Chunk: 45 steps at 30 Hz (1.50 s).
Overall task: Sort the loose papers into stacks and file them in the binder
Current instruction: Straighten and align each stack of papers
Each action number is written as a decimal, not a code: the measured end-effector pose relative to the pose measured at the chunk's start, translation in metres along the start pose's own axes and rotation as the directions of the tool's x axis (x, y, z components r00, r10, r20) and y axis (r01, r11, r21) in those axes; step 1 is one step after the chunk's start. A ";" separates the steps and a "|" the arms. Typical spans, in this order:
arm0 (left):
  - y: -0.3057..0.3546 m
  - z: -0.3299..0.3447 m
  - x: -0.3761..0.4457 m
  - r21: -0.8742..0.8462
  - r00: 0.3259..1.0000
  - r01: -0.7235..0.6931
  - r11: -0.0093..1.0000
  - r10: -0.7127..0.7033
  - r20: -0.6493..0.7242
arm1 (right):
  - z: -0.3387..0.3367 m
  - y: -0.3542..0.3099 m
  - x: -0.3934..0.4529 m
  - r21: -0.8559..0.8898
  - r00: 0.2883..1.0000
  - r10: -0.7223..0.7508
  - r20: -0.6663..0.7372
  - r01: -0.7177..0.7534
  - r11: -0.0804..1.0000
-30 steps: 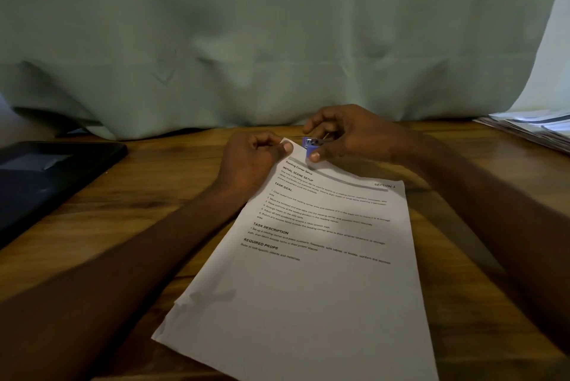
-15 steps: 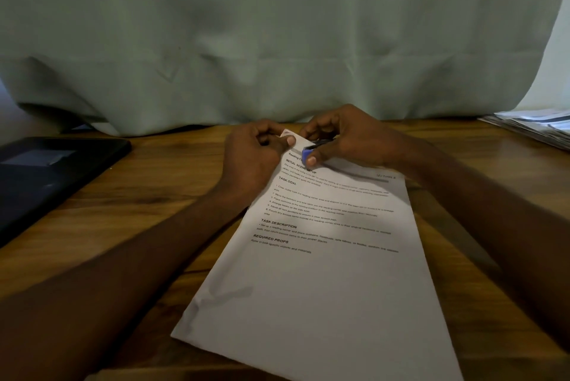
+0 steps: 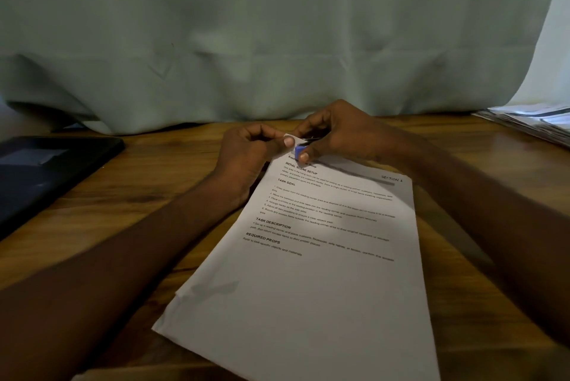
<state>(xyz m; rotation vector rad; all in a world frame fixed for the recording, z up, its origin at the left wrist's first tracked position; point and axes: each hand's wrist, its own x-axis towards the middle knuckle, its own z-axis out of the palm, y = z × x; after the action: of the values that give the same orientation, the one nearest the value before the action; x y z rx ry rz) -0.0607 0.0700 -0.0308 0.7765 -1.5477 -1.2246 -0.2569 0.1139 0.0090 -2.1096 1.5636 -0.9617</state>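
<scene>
Dark binder [image 3: 46, 177] flat at the left edge of the wooden table [image 3: 160, 171], partly out of frame. Left hand [image 3: 246, 155] curled, thumb and fingers pinching the far left corner of the paper stack [image 3: 314, 282]. Right hand [image 3: 342, 134] just beside it, fingers bent, pinching a small blue clip [image 3: 299, 151] at that same corner; whether already clamped over the sheets, hard to tell.

Stack lying mid-table, long axis running from the near edge away toward the far edge, tilted so the near end swings left and the headed end points away toward the curtain [image 3: 277, 41]. Near left corner showing more than one sheet, edges slightly offset.

Table of warm brown wood with visible grain, glossy at the right. Pale green curtain hanging behind, hem bunched on the far edge. Another pile of papers [image 3: 536, 121] at the far right corner, well apart from the stack.

Top sheet white, printed in black: bold headings "INITIAL SCENE SETUP", "TASK GOAL", "TASK DESCRIPTION", "REQUIRED PROPS", a section label at the top right, lower half blank.
</scene>
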 end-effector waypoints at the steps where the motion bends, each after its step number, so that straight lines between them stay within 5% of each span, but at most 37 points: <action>1: 0.000 0.000 0.000 -0.010 1.000 0.017 1.000 -0.017 -0.001 | 0.000 0.000 0.000 -0.001 1.000 0.000 -0.006 0.000 1.000; 23: 0.002 -0.010 0.012 -0.126 0.974 0.206 0.970 -0.191 0.122 | 0.019 -0.016 0.002 -0.085 0.980 0.081 -0.181 -0.098 0.992; 27: 0.000 -0.017 0.013 -0.135 0.973 0.204 0.970 -0.186 0.140 | 0.013 -0.014 -0.001 0.069 0.992 0.077 -0.102 -0.070 0.995; 34: 0.002 -0.019 0.016 -0.138 0.973 0.224 0.965 -0.214 0.084 | 0.011 0.004 0.004 0.360 0.942 0.224 -0.252 -0.124 0.925; 40: 0.001 -0.021 0.016 -0.120 0.967 0.253 0.960 -0.248 0.062 | 0.001 0.030 0.007 0.228 0.854 0.348 -0.387 -0.277 0.933; 45: 0.003 -0.023 0.017 -0.080 0.963 0.268 0.960 -0.269 0.006 | 0.003 0.041 0.005 -0.262 0.869 0.273 -0.414 -0.401 0.878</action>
<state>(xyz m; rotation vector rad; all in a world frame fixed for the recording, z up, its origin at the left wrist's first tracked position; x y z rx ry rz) -0.0443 0.0482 -0.0225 0.9586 -1.4113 -1.4718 -0.2830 0.0947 -0.0172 -1.8179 2.3529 -1.0558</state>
